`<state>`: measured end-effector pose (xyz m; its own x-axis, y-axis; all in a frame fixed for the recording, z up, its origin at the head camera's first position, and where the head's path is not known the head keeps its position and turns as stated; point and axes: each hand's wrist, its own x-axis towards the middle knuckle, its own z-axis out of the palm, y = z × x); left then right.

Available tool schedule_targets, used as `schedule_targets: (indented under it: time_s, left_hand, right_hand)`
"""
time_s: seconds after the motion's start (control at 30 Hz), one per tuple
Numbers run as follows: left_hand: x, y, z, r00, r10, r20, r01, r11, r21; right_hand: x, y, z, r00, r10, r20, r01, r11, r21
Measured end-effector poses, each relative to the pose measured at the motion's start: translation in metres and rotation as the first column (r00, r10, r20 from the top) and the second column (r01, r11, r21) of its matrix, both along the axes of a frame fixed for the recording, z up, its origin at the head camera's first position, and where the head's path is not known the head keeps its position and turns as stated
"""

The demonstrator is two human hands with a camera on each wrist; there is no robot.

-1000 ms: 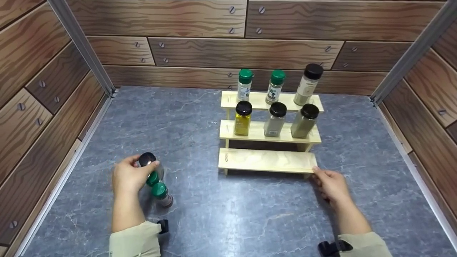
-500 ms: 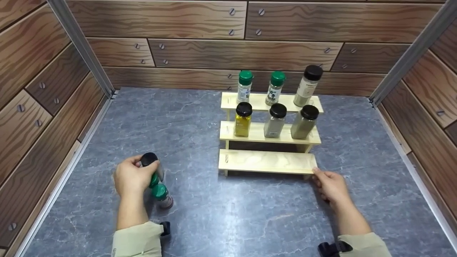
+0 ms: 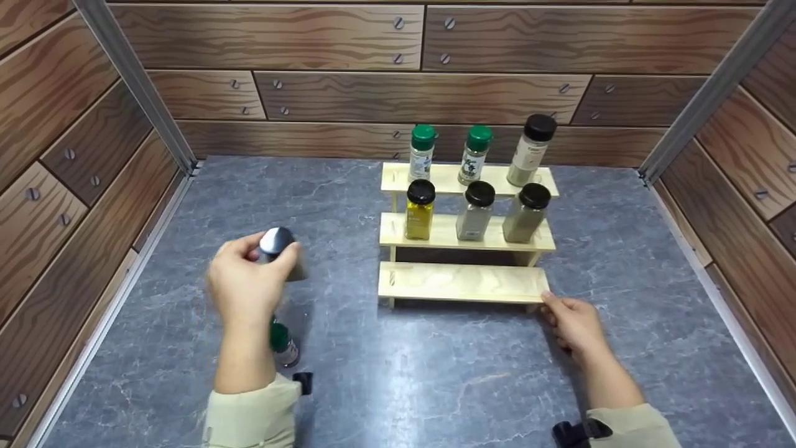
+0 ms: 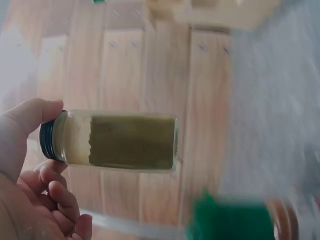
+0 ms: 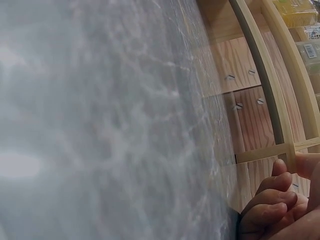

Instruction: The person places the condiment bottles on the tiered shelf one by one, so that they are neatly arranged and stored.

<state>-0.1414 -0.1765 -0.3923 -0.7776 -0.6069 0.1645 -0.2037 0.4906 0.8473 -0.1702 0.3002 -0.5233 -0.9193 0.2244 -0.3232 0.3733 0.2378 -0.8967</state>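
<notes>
In the head view my left hand (image 3: 245,283) pinches a glass spice jar by its black lid (image 3: 277,241) and holds it above the table. The left wrist view shows this spice jar (image 4: 130,141) lying sideways in the picture, largely filled with olive-green powder. Below my left wrist stands a small green-capped spice bottle (image 3: 284,347); the forearm hides what is beside it. My right hand (image 3: 575,323) grips the front right corner of a three-tier wooden rack (image 3: 463,281), thumb on top and fingers curled below. No jar stands on the rack's lowest tier.
On the middle tier stand three black-lidded jars, a yellow one (image 3: 419,218) at the left. Two green-capped bottles (image 3: 421,163) and a taller black-capped one (image 3: 530,155) occupy the top tier. Wood-patterned walls (image 3: 348,93) enclose the grey marbled table (image 3: 398,386).
My left hand has lifted the black-lidded spice jar off the table, moving up and slightly right, away from the green-capped bottles. The right hand stays on the rack's corner.
</notes>
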Motion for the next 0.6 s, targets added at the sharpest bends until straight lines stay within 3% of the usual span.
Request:
schedule_targets:
  time_s: [0.13, 0.4, 0.6]
  left_hand:
    - [-0.003, 0.03, 0.005, 0.996, -0.039, -0.077, 0.04, 0.999, 0.015]
    - [-0.015, 0.093, -0.007, 0.982, -0.171, -0.074, 0.177, 0.982, 0.071]
    - [-0.019, 0.121, -0.022, 0.966, -0.241, -0.09, 0.235, 0.969, -0.071]
  right_hand:
    - [0.0, 0.001, -0.001, 1.0, 0.004, -0.006, -0.004, 1.0, 0.001]
    - [0.001, 0.001, -0.002, 1.0, 0.004, -0.026, -0.004, 1.0, -0.002]
    - [0.002, 0.0, -0.001, 1.0, -0.002, -0.025, 0.002, 1.0, -0.002]
